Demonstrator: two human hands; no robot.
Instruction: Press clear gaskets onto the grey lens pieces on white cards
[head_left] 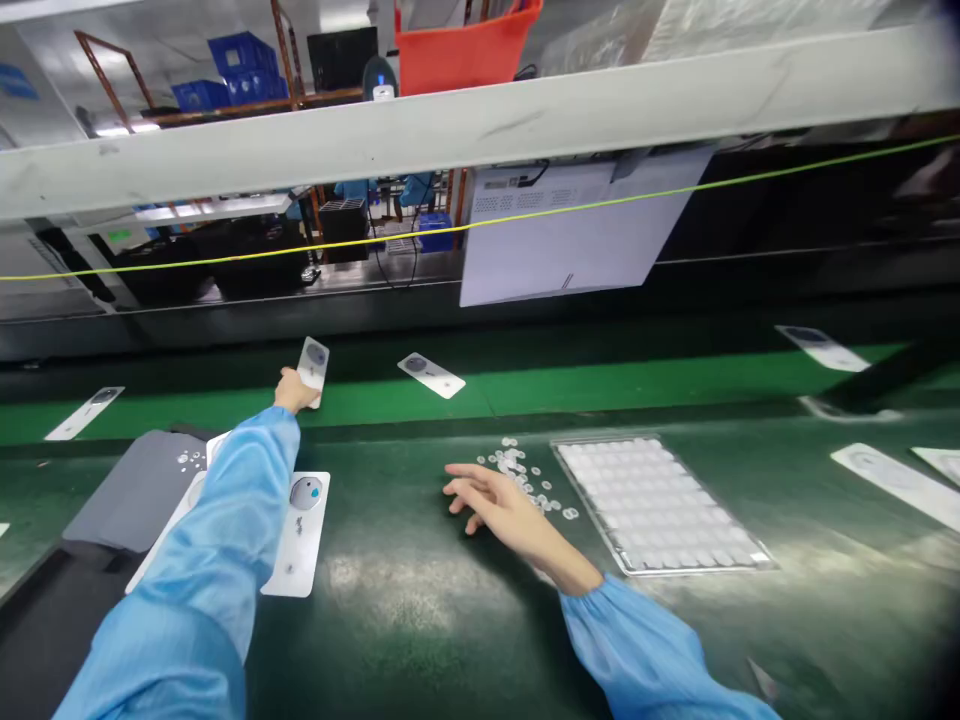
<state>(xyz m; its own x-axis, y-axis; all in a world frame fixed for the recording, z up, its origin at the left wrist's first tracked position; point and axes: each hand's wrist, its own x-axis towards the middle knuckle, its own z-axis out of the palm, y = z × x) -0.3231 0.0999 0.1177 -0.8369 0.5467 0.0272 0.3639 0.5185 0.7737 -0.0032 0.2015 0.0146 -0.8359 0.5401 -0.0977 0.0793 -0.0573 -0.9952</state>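
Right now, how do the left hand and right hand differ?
The left hand holds a white panel; the right hand shows nothing in its grasp, fingers loosely spread. The left hand reaches out to the bright green strip; the right hand is nearer, beside small clear discs. Both arms wear blue sleeves.

factory assembly workshop, indicated by a long bright-green conveyor-like strip (562, 385) bearing spaced flat white panels (444, 383), dark-green worktop (405, 600), blue plastic crates (246, 55) by rust-brown metal racking (288, 45), red plastic bin (469, 52)
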